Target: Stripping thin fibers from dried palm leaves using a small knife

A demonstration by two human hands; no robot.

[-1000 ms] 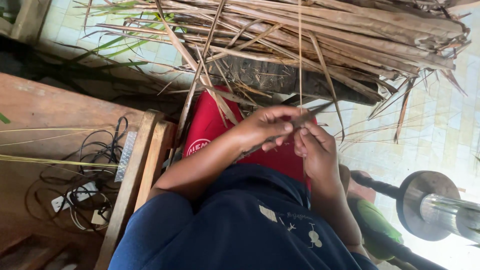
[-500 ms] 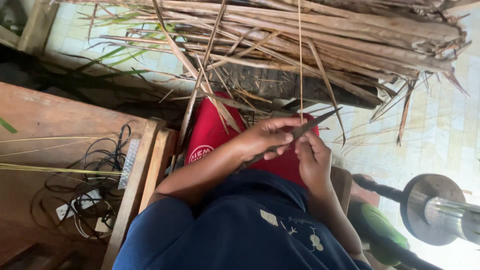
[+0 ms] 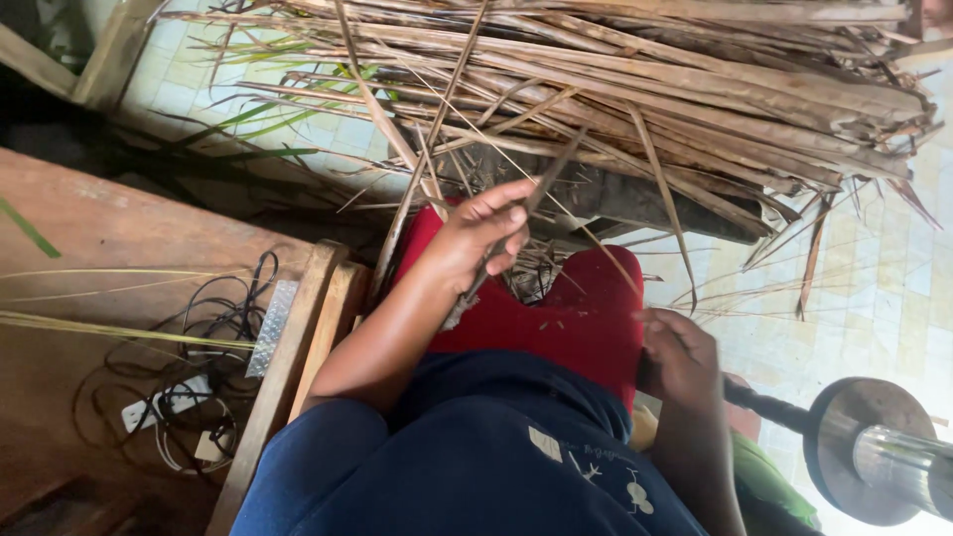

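Left hand (image 3: 481, 238) clenched on thin dark blade (image 3: 516, 228), over red cloth (image 3: 566, 318). Right hand (image 3: 680, 357) closed, maybe pinching thin strip. Step: splitting dry leaves (image 3: 645, 89). Next needs steady pull.

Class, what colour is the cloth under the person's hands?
Red cloth, seen best in the head view.

A pale tiled floor (image 3: 884, 288) is seen at the right, brightly lit by daylight. A wooden surface (image 3: 109, 248) is set at the left, with black cables (image 3: 213, 328) and a white power strip (image 3: 164, 402) laid on it.
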